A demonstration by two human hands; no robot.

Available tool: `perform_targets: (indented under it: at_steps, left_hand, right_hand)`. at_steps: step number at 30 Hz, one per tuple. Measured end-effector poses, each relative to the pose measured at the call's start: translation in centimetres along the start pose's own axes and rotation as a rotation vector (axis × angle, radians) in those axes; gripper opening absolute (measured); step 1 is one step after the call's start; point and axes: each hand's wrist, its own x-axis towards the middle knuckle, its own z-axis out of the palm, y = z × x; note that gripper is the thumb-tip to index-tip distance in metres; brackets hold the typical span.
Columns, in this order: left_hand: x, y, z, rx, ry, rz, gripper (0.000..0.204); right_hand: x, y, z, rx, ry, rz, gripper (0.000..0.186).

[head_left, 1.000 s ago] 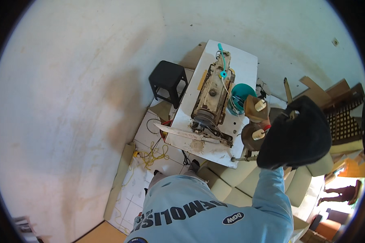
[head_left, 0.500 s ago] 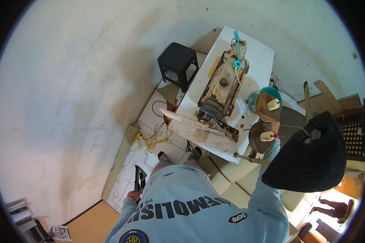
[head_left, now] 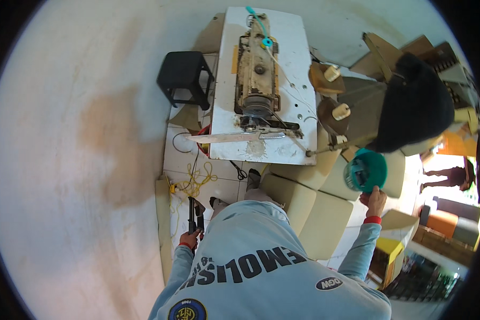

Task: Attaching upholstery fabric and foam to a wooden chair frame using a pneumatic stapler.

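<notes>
Now, biggest first — the white sewing table (head_left: 282, 152), a long flat slab with a scuffed, stained top, stands ahead of the person on pale floor tiles. On it sits the old sewing machine (head_left: 257, 74), cream metal gone rusty and grimy, with a dark round handwheel at its near end. Right of the table, a heap of black fabric (head_left: 413, 104) drapes over stacked furniture, and cream cushions (head_left: 309, 200), smooth and blocky, are stacked just below the table's near edge. A black plastic stool (head_left: 185, 74), square-topped, stands at the table's left. Smaller now — the teal basket (head_left: 366, 170), round, ribbed plastic, tipped on its side, with the right hand (head_left: 374, 201) raised to it, arm stretched out in a light blue sleeve, fingers gripping its lower rim. Down low, the left hand (head_left: 189, 239) is curled tight around the handle of a black tool (head_left: 193, 213) that points up, beside a tangle of yellow cord (head_left: 194, 178) on the tiles
</notes>
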Motion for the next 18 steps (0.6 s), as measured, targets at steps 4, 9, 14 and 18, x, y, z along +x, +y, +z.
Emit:
perform_targets:
  at_steps: [4, 9, 14, 18]
  left_hand:
    - [4.0, 0.3, 0.4, -0.02, 0.013, -0.03, 0.054]
    - [3.3, 2.1, 1.4, -0.435, 0.001, 0.058, 0.092]
    - [-4.6, 7.2, -3.0, -0.508, -0.198, 0.127, 0.054]
    - [-11.9, 10.4, -5.2, -0.627, -0.227, 0.233, 0.073]
  right_hand:
    - [-10.0, -1.5, 1.9, -0.121, -0.253, 0.121, 0.044]
    - [-18.7, -4.2, 11.7, 0.001, -0.596, -0.036, 0.035]
    - [-24.1, -9.8, 21.6, 0.047, -0.905, -0.301, 0.031]
    - [-27.6, -13.3, 25.9, 0.097, -1.121, -0.405, 0.032]
